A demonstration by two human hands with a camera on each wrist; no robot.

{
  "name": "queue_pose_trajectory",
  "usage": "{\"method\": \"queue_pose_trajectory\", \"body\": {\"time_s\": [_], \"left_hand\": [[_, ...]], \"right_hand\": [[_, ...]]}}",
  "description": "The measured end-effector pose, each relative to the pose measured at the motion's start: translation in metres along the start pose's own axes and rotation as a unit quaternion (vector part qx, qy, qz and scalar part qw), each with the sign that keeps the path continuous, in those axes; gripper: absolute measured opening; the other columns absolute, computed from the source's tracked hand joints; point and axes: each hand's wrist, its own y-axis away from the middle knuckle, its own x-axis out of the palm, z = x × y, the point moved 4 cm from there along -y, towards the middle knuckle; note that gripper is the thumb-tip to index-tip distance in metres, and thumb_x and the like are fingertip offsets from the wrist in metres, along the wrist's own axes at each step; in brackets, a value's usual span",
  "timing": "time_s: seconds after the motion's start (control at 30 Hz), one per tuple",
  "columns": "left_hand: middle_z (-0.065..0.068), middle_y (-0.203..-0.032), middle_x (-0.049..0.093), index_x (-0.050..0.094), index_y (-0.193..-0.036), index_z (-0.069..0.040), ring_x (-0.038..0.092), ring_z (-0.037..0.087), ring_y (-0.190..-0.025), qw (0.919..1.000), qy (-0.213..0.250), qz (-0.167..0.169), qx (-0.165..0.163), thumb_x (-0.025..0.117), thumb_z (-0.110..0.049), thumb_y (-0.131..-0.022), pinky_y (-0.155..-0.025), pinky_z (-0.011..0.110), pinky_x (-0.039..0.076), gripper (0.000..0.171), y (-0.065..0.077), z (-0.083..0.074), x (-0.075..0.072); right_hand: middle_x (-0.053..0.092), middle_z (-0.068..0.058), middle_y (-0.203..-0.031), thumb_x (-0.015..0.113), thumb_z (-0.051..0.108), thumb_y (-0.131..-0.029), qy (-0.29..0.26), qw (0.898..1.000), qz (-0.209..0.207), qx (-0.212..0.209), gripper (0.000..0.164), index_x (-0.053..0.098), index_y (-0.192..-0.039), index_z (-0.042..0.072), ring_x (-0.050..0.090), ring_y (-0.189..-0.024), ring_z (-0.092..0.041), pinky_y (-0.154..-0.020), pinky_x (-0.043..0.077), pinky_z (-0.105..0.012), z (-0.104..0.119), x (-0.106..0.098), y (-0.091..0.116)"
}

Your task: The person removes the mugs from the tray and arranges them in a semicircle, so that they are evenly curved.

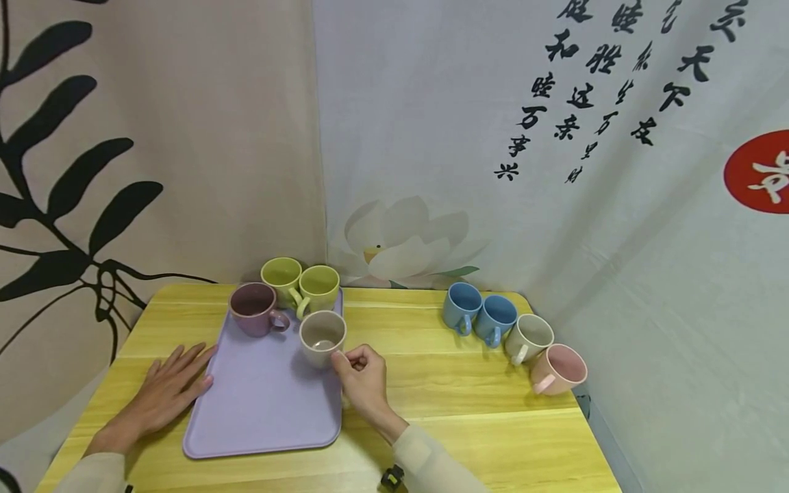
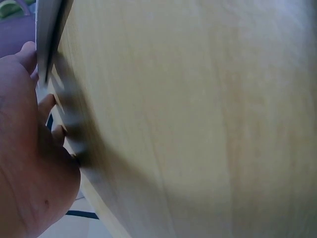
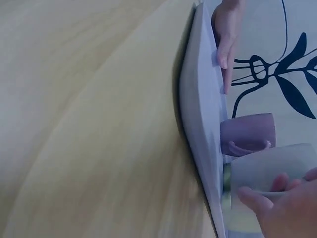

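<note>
Pinched by the handle between the thumb and curled fingers of the right hand (image 1: 366,383): a cream mug (image 1: 322,334), roughly upright over the right side of a lilac tray (image 1: 265,411), with a smooth, shiny floor showing inside. Fingertips at the lower right of the cup wall in the head view. Hard to tell whether resting on the tray or just above.

At the tray's far left, a plum mug (image 1: 253,315), upright, round and glazed, darker within, handle pointing right, near the cream mug. Behind, at the far end, two yellow-green mugs (image 1: 320,284) side by side, same colour inside and out.

Tray flat and matt, with rounded corners and a low raised rim. Beside its left edge, the left hand (image 1: 166,390), palm down, fingers straight and spread, thumb against the rim.

Off to the right, on a table (image 1: 468,424) of yellowish wood grain, a slanting row of glazed mugs set close together: two blue mugs (image 1: 462,305), a grey-white mug (image 1: 529,335), a pink mug (image 1: 557,370), mouths up, handles toward the near side. Beyond, a creased cloth (image 1: 419,123) with black characters and a pale flower.
</note>
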Motion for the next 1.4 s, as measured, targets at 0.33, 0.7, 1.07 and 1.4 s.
{"method": "queue_pose_trajectory", "body": {"time_s": [0.33, 0.7, 1.07, 1.4], "left_hand": [[0.038, -0.178, 0.032, 0.03, -0.18, -0.023, 0.017, 0.075, -0.163, 0.9998, -0.011, -0.011, 0.008, 0.053, -0.041, -0.12, -0.121, 0.096, 0.004, 0.067, -0.001, 0.0, -0.001], [0.038, -0.18, 0.029, 0.029, -0.181, -0.022, 0.014, 0.075, -0.164, 1.0, -0.003, 0.001, -0.003, 0.05, -0.044, -0.12, -0.123, 0.096, 0.0, 0.068, 0.0, 0.0, 0.001], [0.038, -0.18, 0.029, 0.03, -0.18, -0.021, 0.014, 0.075, -0.164, 1.0, -0.001, -0.002, -0.005, 0.05, -0.044, -0.12, -0.123, 0.096, -0.002, 0.068, 0.0, 0.0, 0.001], [0.038, -0.179, 0.031, 0.029, -0.181, -0.022, 0.016, 0.075, -0.163, 0.9999, -0.008, -0.007, 0.0, 0.051, -0.039, -0.12, -0.122, 0.096, 0.002, 0.067, 0.001, -0.004, -0.002]], "right_hand": [[0.08, -0.004, -0.084, 0.086, 0.01, -0.098, -0.032, 0.999, -0.016, 0.009, 0.021, 0.069, -0.095, -0.003, 0.077, -0.074, -0.012, -0.073, 0.069, -0.028, 0.007, -0.038, -0.008], [0.078, -0.007, -0.087, 0.086, 0.007, -0.099, -0.063, 0.995, -0.07, 0.015, 0.023, 0.067, -0.097, -0.006, 0.081, -0.079, -0.019, -0.085, 0.073, -0.04, 0.006, -0.087, -0.027], [0.077, -0.005, -0.077, 0.086, 0.009, -0.099, -0.039, 0.987, -0.156, 0.004, 0.022, 0.068, -0.091, -0.001, 0.08, -0.07, -0.018, -0.068, 0.068, -0.027, -0.002, -0.129, -0.05], [0.079, -0.022, -0.08, 0.086, 0.006, -0.098, -0.035, 0.981, -0.188, 0.01, 0.023, 0.066, -0.093, -0.002, 0.08, -0.068, -0.019, -0.069, 0.07, -0.031, -0.01, -0.15, -0.067]]}}
